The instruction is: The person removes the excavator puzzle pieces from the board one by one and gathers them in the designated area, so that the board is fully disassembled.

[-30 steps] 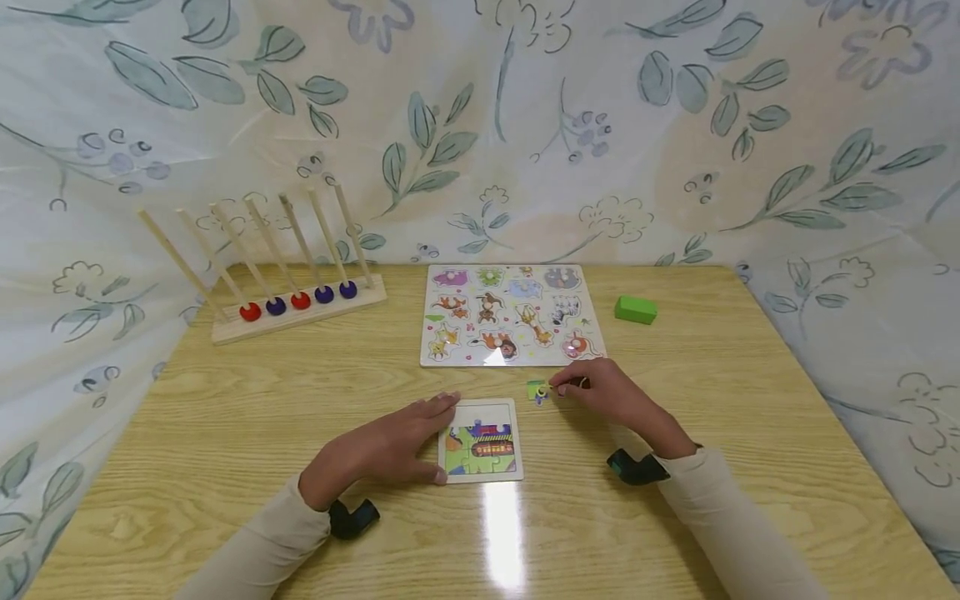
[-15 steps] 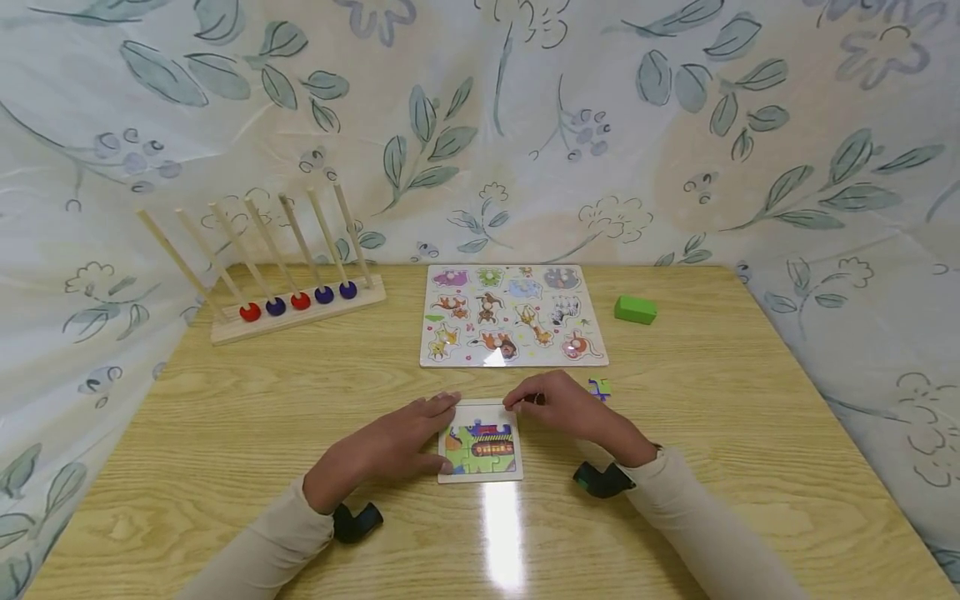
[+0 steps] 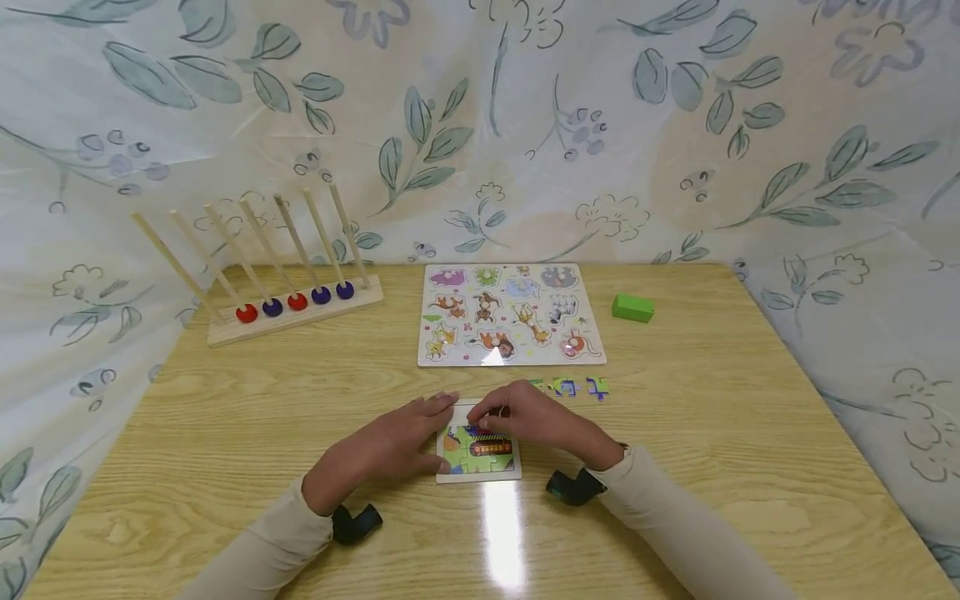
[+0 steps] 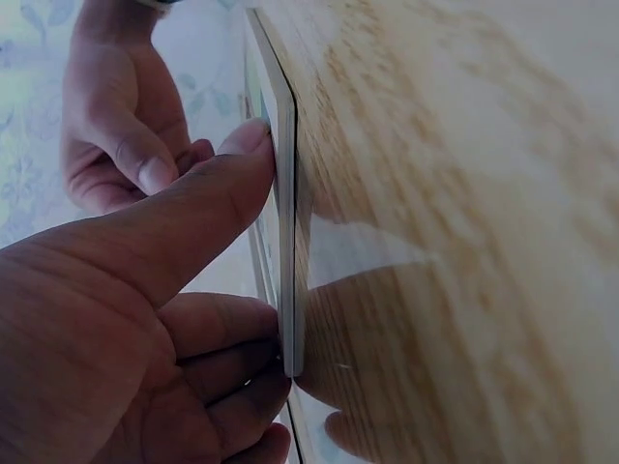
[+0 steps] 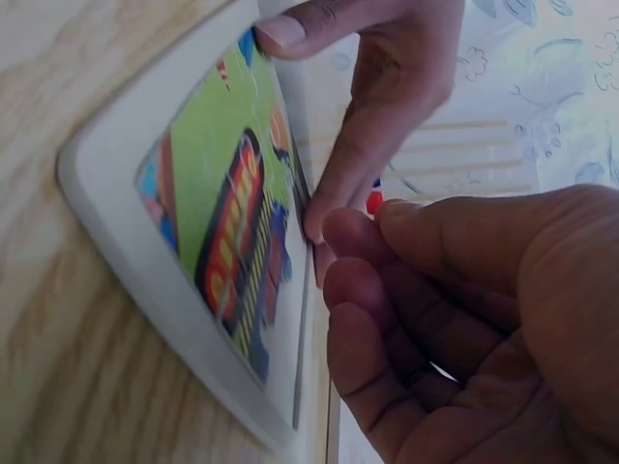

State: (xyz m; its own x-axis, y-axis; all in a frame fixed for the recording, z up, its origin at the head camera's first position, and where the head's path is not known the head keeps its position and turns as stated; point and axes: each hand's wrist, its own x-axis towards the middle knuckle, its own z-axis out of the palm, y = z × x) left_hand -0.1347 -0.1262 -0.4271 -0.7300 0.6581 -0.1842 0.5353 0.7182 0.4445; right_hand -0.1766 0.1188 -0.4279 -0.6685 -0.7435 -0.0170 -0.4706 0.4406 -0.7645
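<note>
A small square jigsaw puzzle (image 3: 480, 454) in a pale tray frame lies on the table, its lower rows showing a digger-like tracked vehicle on green. The upper strip is bare white. My left hand (image 3: 386, 454) holds the puzzle by its left side; in the left wrist view the thumb lies over the edge and the fingers are against the side. Over the top of the puzzle is my right hand (image 3: 536, 417), fingers curled, thumb meeting the index fingertip. No piece shows between them in the right wrist view. Loose jigsaw pieces (image 3: 564, 387) lie just beyond the right hand.
An animal peg puzzle board (image 3: 512, 315) lies flat behind the jigsaw. A green block (image 3: 633, 307) sits to its right. At the back left stands a wooden rack (image 3: 296, 317) with upright dowels and red and blue beads. A patterned cloth (image 3: 480, 125) hangs behind the table.
My right hand has moved left from the loose pieces to above the puzzle, uncovering the pieces on the table. My left hand stays at the puzzle's left side, its thumb slightly shifted.
</note>
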